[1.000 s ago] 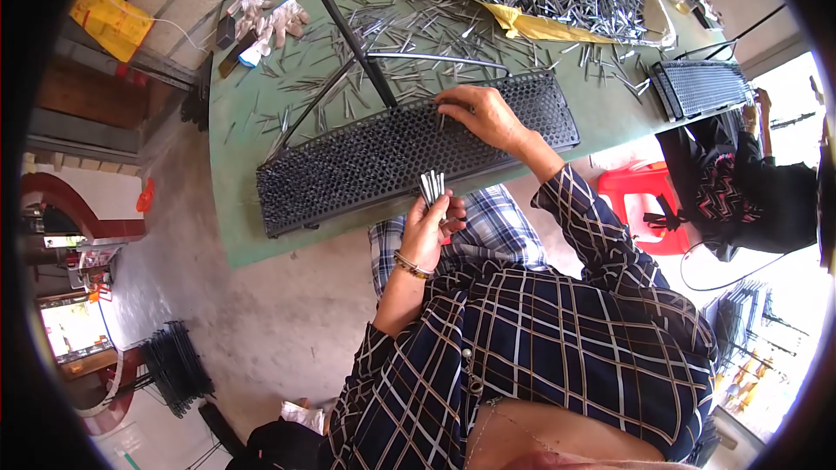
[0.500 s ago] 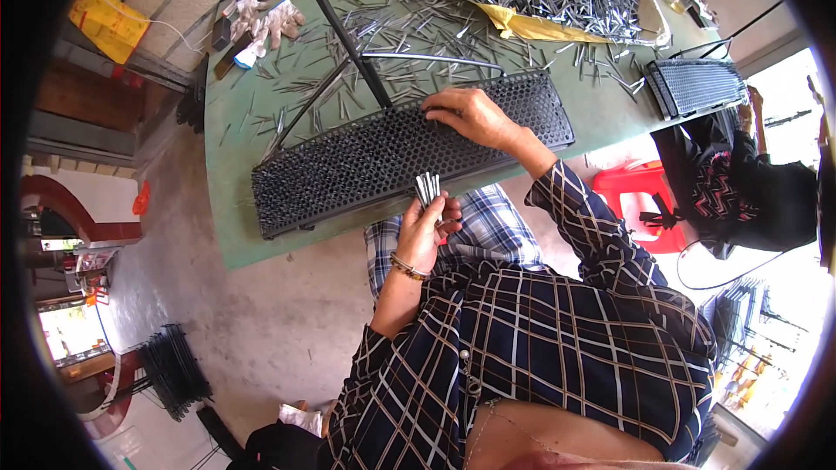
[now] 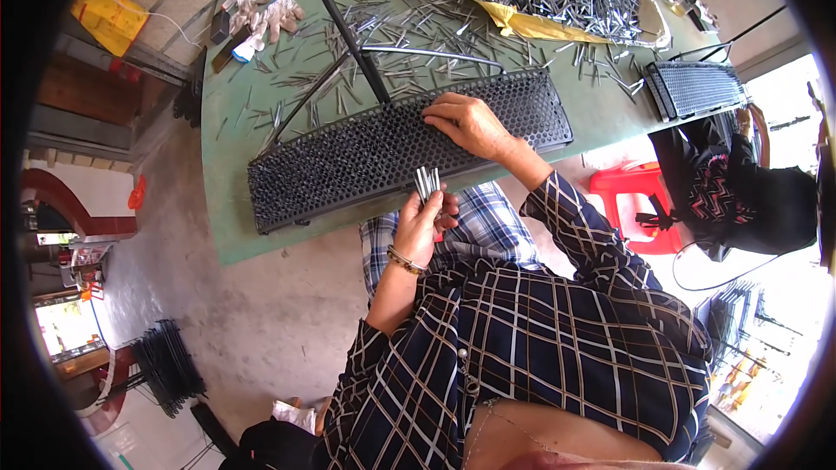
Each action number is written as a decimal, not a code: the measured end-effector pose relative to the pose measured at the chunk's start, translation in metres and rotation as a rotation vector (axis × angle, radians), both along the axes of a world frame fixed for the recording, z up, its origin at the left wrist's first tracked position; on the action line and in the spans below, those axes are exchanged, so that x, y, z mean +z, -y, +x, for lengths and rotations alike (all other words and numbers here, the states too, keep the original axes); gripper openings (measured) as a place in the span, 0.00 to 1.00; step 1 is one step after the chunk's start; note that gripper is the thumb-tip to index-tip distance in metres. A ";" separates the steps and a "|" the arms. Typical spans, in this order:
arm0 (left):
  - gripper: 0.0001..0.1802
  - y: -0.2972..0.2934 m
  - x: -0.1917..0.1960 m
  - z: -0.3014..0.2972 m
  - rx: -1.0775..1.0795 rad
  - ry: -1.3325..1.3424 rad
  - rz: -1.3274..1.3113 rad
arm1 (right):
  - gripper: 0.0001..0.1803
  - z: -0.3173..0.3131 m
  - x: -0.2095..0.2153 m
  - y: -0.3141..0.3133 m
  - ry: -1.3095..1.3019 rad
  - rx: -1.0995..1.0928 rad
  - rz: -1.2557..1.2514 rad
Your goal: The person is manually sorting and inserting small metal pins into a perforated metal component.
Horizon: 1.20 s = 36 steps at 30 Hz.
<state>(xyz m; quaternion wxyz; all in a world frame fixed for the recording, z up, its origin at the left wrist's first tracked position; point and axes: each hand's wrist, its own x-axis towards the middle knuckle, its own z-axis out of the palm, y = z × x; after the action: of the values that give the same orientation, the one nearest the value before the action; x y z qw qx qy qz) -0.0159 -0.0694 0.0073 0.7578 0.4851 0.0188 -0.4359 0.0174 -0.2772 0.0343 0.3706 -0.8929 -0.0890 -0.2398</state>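
A long black tray (image 3: 366, 152), its top covered in small round holes, lies across the table edge in front of me. My left hand (image 3: 425, 224) is closed around a small bundle of thin grey metallic strips (image 3: 426, 183), which stick up past the fingertips just below the tray's near edge. Over the middle of the tray, my right hand (image 3: 470, 124) has its thumb and fingertips drawn together at the holes; what they pinch, if anything, is too small to see. Dark pieces fill many holes toward the tray's left end.
Loose strips (image 3: 409, 17) are scattered over the green table (image 3: 231, 209). A yellow-edged sack (image 3: 557, 28) holds a big heap of them. Gloves (image 3: 280, 17) lie at the far left. A black bar (image 3: 344, 26) rises behind the tray. At right, another person works beside a second tray (image 3: 697, 87) and red stool (image 3: 634, 204).
The whole view has shifted slightly. My right fingertips stay at nearly the same spot on the tray, and the left hand still grips the strips, which are fanned a little differently.
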 end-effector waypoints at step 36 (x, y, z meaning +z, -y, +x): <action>0.08 0.025 0.008 -0.003 0.179 -0.031 -0.038 | 0.11 -0.039 0.033 -0.002 -0.282 -0.096 0.586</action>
<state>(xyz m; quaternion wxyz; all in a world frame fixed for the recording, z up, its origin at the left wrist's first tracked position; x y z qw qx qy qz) -0.0186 -0.0940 0.0151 0.8023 0.4604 0.0655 -0.3742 -0.0219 -0.2750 0.0676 0.6088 -0.7757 0.0784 -0.1466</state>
